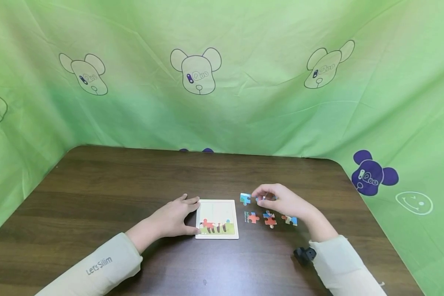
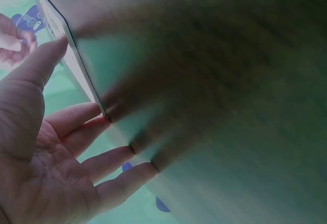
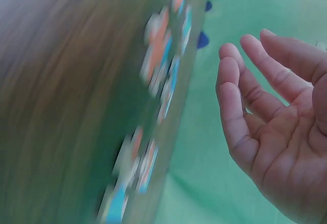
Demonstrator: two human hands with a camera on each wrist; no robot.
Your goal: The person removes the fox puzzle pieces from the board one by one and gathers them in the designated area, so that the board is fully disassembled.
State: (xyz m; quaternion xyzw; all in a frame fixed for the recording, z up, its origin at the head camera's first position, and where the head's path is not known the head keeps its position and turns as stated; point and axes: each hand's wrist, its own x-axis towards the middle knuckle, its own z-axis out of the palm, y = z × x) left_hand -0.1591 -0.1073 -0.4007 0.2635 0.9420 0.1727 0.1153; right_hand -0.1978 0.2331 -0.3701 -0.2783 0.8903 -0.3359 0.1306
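Note:
A white-framed jigsaw tray lies flat, with several joined pieces along its lower part showing green ground and a red and striped figure. My left hand rests at its left edge, thumb by the near corner and fingertips by the far one. In the left wrist view, the spread fingers of that left hand touch the tray's edge. My right hand hovers over loose puzzle pieces to the right. Its fingers curve loosely around nothing in the right wrist view, where the right hand is above the table.
Loose pieces lie in two rough rows: a blue one at the far left, and nearer ones in orange, red-blue and white-blue. My right hand partly hides the far row. A green curtain hangs behind the brown table.

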